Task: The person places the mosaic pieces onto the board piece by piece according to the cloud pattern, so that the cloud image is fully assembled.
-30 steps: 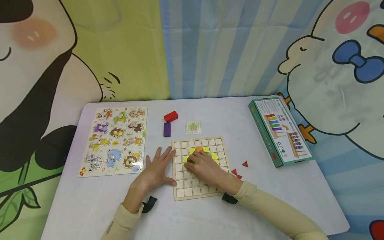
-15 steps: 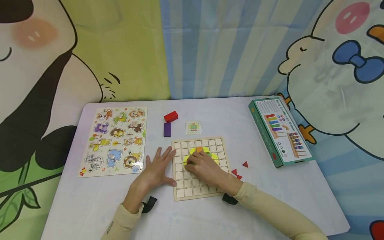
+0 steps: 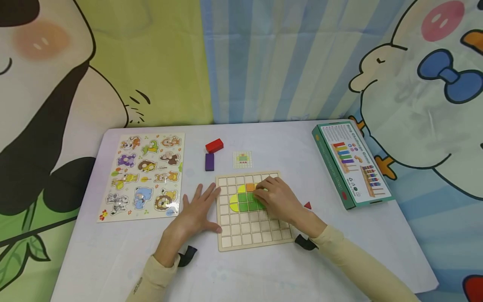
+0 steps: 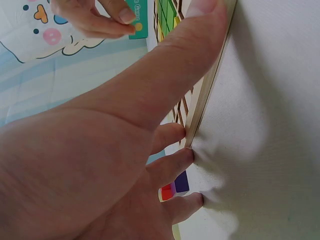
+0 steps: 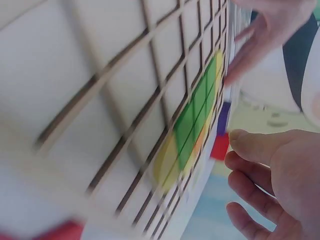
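A wooden grid board (image 3: 235, 230) lies on the table with green square tiles (image 3: 243, 206), an orange tile (image 3: 250, 187) and yellow rounded tiles (image 3: 234, 204) set in its cells. My left hand (image 3: 196, 216) rests beside the board's left edge, fingers spread; in the left wrist view its thumb (image 4: 200, 35) lies against the rim. Over the board's right half hovers my right hand (image 3: 281, 201), its fingers loosely bent. The right wrist view shows nothing between that thumb (image 5: 250, 145) and fingers. One red triangle (image 3: 307, 205) shows past the right wrist, which hides the table near it.
Behind the board are a small pattern card (image 3: 242, 160), a red block (image 3: 214, 145) and a purple block (image 3: 209, 162). An animal puzzle board (image 3: 154, 209) lies at the left. At the right is a green game box (image 3: 351, 163).
My right hand has come up off the tiles in the middle and moved right, uncovering the green tiles. It now covers two of the red triangles. My left hand stays put.
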Demonstrator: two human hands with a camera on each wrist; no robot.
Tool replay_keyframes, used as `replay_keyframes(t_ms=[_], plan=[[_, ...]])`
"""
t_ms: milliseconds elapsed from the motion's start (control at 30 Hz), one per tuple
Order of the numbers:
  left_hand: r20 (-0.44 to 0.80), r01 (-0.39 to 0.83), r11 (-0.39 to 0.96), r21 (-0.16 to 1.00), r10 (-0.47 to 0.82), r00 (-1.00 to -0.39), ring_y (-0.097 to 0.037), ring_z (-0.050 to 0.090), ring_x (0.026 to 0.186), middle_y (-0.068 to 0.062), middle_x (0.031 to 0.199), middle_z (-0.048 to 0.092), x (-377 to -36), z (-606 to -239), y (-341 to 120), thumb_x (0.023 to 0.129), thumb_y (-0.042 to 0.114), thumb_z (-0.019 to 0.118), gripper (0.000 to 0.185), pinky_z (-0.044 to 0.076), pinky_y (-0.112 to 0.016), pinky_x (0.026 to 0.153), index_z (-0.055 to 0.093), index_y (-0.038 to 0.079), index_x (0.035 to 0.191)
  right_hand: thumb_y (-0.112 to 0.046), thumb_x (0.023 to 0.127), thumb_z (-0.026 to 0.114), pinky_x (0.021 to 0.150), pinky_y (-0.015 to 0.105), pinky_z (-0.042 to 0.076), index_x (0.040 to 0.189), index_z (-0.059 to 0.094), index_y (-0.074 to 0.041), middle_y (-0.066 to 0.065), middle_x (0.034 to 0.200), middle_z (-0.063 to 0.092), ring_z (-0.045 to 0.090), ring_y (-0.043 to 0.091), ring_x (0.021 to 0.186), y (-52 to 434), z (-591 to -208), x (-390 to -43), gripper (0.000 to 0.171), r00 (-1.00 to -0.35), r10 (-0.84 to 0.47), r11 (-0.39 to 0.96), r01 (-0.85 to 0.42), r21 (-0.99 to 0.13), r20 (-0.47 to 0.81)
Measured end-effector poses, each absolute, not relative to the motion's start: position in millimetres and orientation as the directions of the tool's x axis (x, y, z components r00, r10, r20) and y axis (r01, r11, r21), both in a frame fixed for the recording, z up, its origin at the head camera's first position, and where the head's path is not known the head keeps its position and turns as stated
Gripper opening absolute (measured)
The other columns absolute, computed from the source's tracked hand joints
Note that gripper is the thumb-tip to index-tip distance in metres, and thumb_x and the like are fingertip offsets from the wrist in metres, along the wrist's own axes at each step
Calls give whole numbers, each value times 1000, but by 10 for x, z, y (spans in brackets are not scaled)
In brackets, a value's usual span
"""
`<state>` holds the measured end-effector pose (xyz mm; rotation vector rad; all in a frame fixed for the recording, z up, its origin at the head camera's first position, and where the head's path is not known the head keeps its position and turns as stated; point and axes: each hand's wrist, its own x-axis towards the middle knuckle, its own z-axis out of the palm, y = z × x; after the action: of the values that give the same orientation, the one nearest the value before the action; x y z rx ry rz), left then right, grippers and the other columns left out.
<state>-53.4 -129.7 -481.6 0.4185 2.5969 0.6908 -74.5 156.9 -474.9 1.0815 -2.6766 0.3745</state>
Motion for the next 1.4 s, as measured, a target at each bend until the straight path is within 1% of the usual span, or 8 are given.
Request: replay_keyframes(t_ms=[167, 367, 500, 633, 767, 867, 1133, 1400], plan=[[-323, 171, 828, 534, 386, -864, -44, 1, 157, -8, 172, 14, -523, -4818, -1302, 59, 33, 98, 126, -1, -81, 112, 27, 15, 162, -10, 83, 83, 85, 38, 54, 102, 80, -9, 4, 102, 75, 66, 23, 99, 1916, -4748, -731, 18, -752, -588, 746, -646, -158, 297], [-330, 164, 830, 533, 383, -863, -44, -1, 157, -8, 172, 13, -516, -4822, -1319, 59, 34, 98, 127, -2, -81, 113, 26, 16, 162, -4, 79, 84, 83, 41, 54, 101, 79, -5, 8, 102, 76, 67, 26, 99, 2343, -4783, -668, 23, -799, -518, 797, -581, -167, 307], [-322, 169, 829, 533, 384, -865, -45, 1, 157, -9, 172, 14, -505, -4818, -1336, 60, 34, 97, 126, -1, -82, 111, 26, 15, 162, -1, 75, 86, 81, 42, 54, 101, 79, -4, 9, 101, 76, 67, 27, 98, 2587, -4823, -595, 27, -815, -492, 820, -552, -150, 307], [-311, 178, 831, 528, 384, -869, -46, 2, 157, -10, 171, 14, -497, -4820, -1352, 60, 35, 97, 126, 1, -83, 111, 26, 14, 162, -3, 74, 87, 81, 43, 54, 99, 79, -5, 9, 101, 76, 67, 28, 98, 2763, -4871, -491, 26, -830, -475, 832, -531, -157, 292], [-308, 181, 832, 525, 384, -871, -46, 3, 157, -10, 172, 14, -487, -4833, -1361, 61, 36, 96, 125, 2, -84, 110, 26, 15, 162, -8, 78, 85, 87, 47, 54, 97, 80, -6, 9, 100, 77, 67, 28, 97, 2870, -4924, -390, 20, -853, -439, 846, -499, -190, 282], [-305, 182, 830, 528, 385, -871, -47, 3, 156, -10, 171, 15, -478, -4840, -1362, 61, 36, 96, 125, 2, -84, 110, 26, 14, 162, -13, 80, 85, 89, 49, 55, 97, 80, -7, 9, 100, 77, 68, 28, 97, 2913, -4958, -326, 18, -864, -422, 855, -480, -197, 275], [-319, 180, 826, 534, 394, -862, -45, 0, 157, -8, 172, 12, -487, -4853, -1334, 61, 36, 96, 127, 0, -83, 111, 24, 16, 163, -15, 80, 86, 86, 47, 56, 98, 80, -8, 5, 98, 78, 69, 25, 95, 2947, -5036, -231, 20, -880, -394, 865, -452, -215, 266], [-309, 199, 820, 536, 410, -858, -47, 1, 156, -11, 172, 13, -529, -4826, -1309, 61, 36, 96, 126, 1, -84, 110, 25, 14, 162, -12, 77, 87, 78, 42, 58, 91, 78, -7, 5, 91, 76, 68, 23, 89, 2978, -5066, -253, 17, -859, -403, 845, -482, -230, 316]])
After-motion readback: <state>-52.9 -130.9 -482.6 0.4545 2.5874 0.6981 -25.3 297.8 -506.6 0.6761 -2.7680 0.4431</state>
